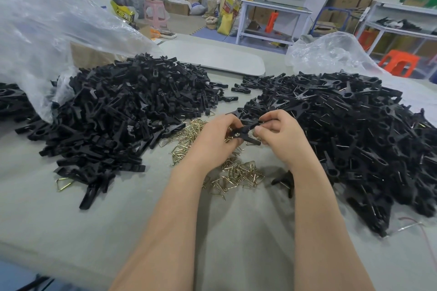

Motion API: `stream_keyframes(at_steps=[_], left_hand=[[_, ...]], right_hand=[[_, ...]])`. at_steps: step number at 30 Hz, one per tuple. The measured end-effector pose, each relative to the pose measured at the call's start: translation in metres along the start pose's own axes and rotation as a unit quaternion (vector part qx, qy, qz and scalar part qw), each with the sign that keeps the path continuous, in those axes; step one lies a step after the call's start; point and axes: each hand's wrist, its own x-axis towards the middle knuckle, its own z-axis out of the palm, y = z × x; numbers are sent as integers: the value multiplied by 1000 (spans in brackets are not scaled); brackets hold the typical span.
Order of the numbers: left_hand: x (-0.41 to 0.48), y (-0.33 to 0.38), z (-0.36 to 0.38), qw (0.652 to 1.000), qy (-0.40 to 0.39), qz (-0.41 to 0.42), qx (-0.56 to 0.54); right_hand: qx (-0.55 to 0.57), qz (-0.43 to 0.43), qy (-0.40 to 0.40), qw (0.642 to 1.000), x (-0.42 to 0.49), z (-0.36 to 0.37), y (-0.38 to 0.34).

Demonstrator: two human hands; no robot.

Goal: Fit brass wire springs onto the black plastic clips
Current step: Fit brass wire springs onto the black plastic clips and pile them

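Between my two hands a black plastic clip is held above the table. My left hand grips its left end with curled fingers. My right hand pinches its right end between thumb and fingers. Under my hands lies a scatter of brass wire springs. A big heap of black clip halves sits to the left. A second heap of black clips, many showing wire, sits to the right. Whether a spring is on the held clip is hidden by my fingers.
The grey table carries a crumpled clear plastic bag at far left, another clear bag at far right, and a flat grey board behind the heaps. One loose brass spring lies by the left heap.
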Motion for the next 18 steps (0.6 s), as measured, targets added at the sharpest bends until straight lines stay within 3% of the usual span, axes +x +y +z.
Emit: stream_keyframes(at_steps=[5, 11, 15, 18], left_hand=[[-1, 6, 1, 1000, -12, 14, -22], [0, 5, 2, 999, 11, -6, -30], [3, 1, -1, 992, 95, -60, -53], [6, 2, -3, 970, 176, -100, -138]], right_hand=[[-21, -3, 11, 1000, 1, 7, 0], [50, 33, 28, 998, 2, 7, 2], [79, 52, 110, 990, 3, 6, 0], [74, 60, 92, 991, 2, 15, -4]])
